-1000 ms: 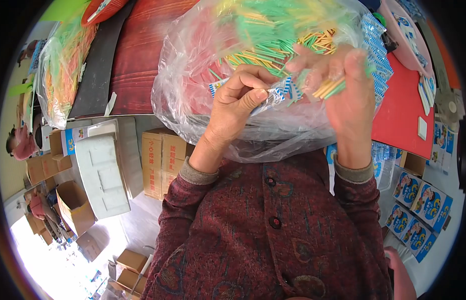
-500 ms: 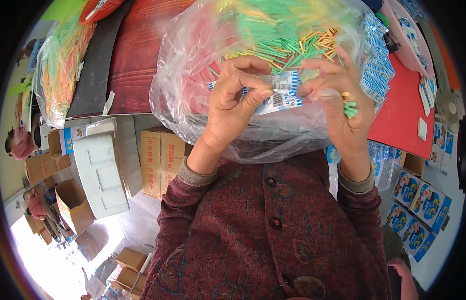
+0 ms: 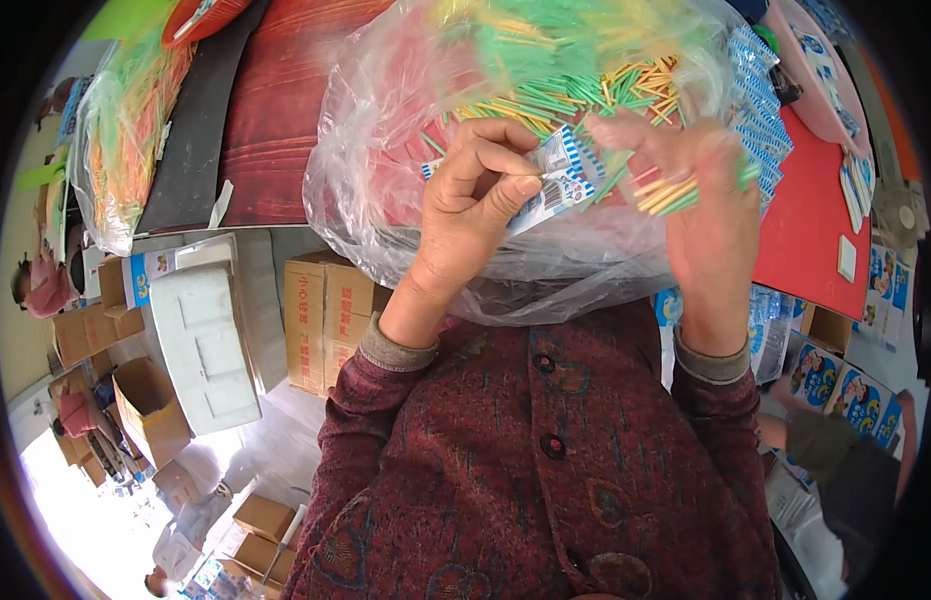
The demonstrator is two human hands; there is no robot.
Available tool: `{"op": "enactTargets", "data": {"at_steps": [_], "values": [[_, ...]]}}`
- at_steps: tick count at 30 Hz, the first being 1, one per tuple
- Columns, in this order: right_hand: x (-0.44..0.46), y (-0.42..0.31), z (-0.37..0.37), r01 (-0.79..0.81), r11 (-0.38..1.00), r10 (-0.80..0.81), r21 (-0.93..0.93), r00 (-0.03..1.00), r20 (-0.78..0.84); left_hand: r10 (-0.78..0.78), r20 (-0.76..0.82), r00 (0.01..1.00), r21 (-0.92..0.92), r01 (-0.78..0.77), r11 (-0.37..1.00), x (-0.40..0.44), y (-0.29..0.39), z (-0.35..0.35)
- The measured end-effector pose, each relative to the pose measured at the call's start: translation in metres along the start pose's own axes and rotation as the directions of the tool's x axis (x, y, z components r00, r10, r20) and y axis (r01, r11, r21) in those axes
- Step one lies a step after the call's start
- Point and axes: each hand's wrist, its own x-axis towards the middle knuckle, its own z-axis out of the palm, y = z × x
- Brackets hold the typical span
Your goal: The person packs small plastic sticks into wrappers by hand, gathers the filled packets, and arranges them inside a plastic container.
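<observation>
Here, just above the near edge of the clear plastic bag [image 3: 351, 175], the left hand's grip [image 3: 466, 195] was closed, thumb and fingers pinching a small blue-and-white packet [image 3: 561, 185], its striped end and barcode on show; the right hand's grip [image 3: 706, 180], blurred, hung over the bag's right part, holding a bundle of yellow and green sticks [image 3: 668, 195], apart from the packet! Inside the bag, beyond both hands, more green and yellow sticks [image 3: 566, 98] lay loose in a heap, those farther off hazy behind the plastic; under the bag spread the red surface [image 3: 291, 90], the plastic drooping over its near edge.

Just right of the bag ran a pile of blue-and-white packets [image 3: 751, 140]; farther right stood a pink basin [image 3: 848, 118] with similar packets in it; well left of the bag, past a black strip [image 3: 191, 140], lay a second plastic bag [image 3: 136, 150] with orange and green contents.

Lower than the bag, to its left, came a cardboard box [image 3: 331, 320] and a white box [image 3: 208, 345]; below right, printed blue boxes [image 3: 861, 400], with a person in dark clothing [image 3: 841, 465] partly in front; and far off left of the bag, another person [image 3: 81, 412] among open cartons [image 3: 146, 400]!
</observation>
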Motion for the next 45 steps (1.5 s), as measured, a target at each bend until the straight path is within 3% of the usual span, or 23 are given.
{"op": "enactTargets", "data": {"at_steps": [2,6,8,11,13,15,16,17,18,20,24,25,26,27,28,30,32,33,35,40,42,45], "values": [[0.013,-0.004,-0.001,-0.006,0.94,0.004,0.342,1.0,0.007,-0.063,0.019,0.998,-0.092,0.064,0.994,-0.002,-0.001,0.004],[0.029,0.0,0.007,0.07,0.941,-0.099,0.33,0.993,0.07,-0.225,0.074,0.972,-0.3,0.236,0.924,-0.008,-0.001,0.011],[0.037,0.004,0.01,0.202,0.925,-0.261,0.322,0.953,0.154,-0.243,0.085,0.966,-0.361,0.257,0.897,-0.011,-0.004,0.014],[0.036,0.006,0.012,0.22,0.939,-0.278,0.265,0.938,0.205,-0.296,0.096,0.95,-0.462,0.306,0.833,-0.01,0.002,0.02],[0.033,0.005,0.012,0.234,0.945,-0.275,0.228,0.946,0.171,-0.333,0.096,0.938,-0.501,0.334,0.798,-0.009,0.003,0.02],[0.03,0.002,0.011,0.245,0.951,-0.273,0.189,0.952,0.138,-0.267,0.13,0.955,-0.505,0.295,0.811,-0.007,-0.002,0.016],[0.029,0.001,0.01,0.296,0.953,-0.302,0.069,0.948,0.102,-0.264,0.129,0.956,-0.506,0.292,0.811,-0.006,-0.001,0.015],[0.027,-0.001,0.009,0.34,0.939,-0.336,-0.053,0.939,0.07,-0.241,0.1,0.965,-0.474,0.259,0.842,-0.005,0.0,0.015],[0.025,-0.002,0.009,0.341,0.939,-0.337,-0.053,0.939,0.073,-0.216,0.072,0.974,-0.44,0.225,0.869,-0.005,0.001,0.014],[0.02,-0.002,0.007,0.382,0.873,-0.38,-0.302,0.923,0.069,-0.196,0.04,0.98,-0.351,0.197,0.915,-0.004,0.004,0.011],[0.015,0.003,0.004,0.404,0.807,-0.41,-0.43,0.908,0.085,-0.076,-0.006,0.997,-0.077,0.075,0.994,0.0,0.008,0.007],[0.013,-0.001,0.006,0.377,0.749,-0.36,-0.545,0.922,0.144,-0.073,-0.001,0.997,-0.083,0.073,0.994,0.002,0.01,0.007],[0.012,-0.003,0.008,0.353,0.675,-0.301,-0.648,0.934,0.194,-0.001,0.004,1.0,0.077,0.001,0.997,0.003,0.013,0.006],[0.012,-0.001,0.009,0.353,0.673,-0.301,-0.65,0.933,0.194,0.069,0.018,0.997,0.236,-0.071,0.969,0.004,0.014,0.006],[0.01,0.003,0.011,0.324,0.69,-0.293,-0.647,0.943,0.161,0.07,0.017,0.997,0.236,-0.072,0.969,0.005,0.015,0.006],[0.007,0.005,0.015,0.296,0.709,-0.281,-0.64,0.951,0.129,0.132,0.081,0.988,0.431,-0.154,0.889,0.004,0.016,0.005],[0.001,0.003,0.019,0.01,0.912,-0.02,-0.41,1.0,-0.022,0.163,0.073,0.984,0.473,-0.178,0.863,0.005,0.015,0.006],[0.0,0.004,0.02,0.011,0.912,-0.021,-0.409,1.0,-0.021,0.197,0.068,0.978,0.513,-0.204,0.834,0.005,0.014,0.007],[-0.003,0.009,0.021,-0.124,0.984,0.113,-0.131,0.99,-0.084,0.198,0.069,0.978,0.549,-0.202,0.811,0.007,0.018,0.008],[-0.003,0.01,0.018,-0.12,0.988,0.108,-0.1,0.987,-0.121,0.163,0.049,0.985,0.569,-0.161,0.806,0.008,0.018,0.014],[-0.004,0.008,0.02,-0.107,0.989,0.096,-0.102,0.989,-0.108,0.131,-0.041,0.991,0.448,-0.099,0.888,0.008,0.01,0.013],[-0.004,0.007,0.023,-0.235,0.97,0.224,-0.058,0.963,-0.149,0.169,-0.001,0.986,0.555,-0.14,0.82,0.009,0.017,0.016]]}}
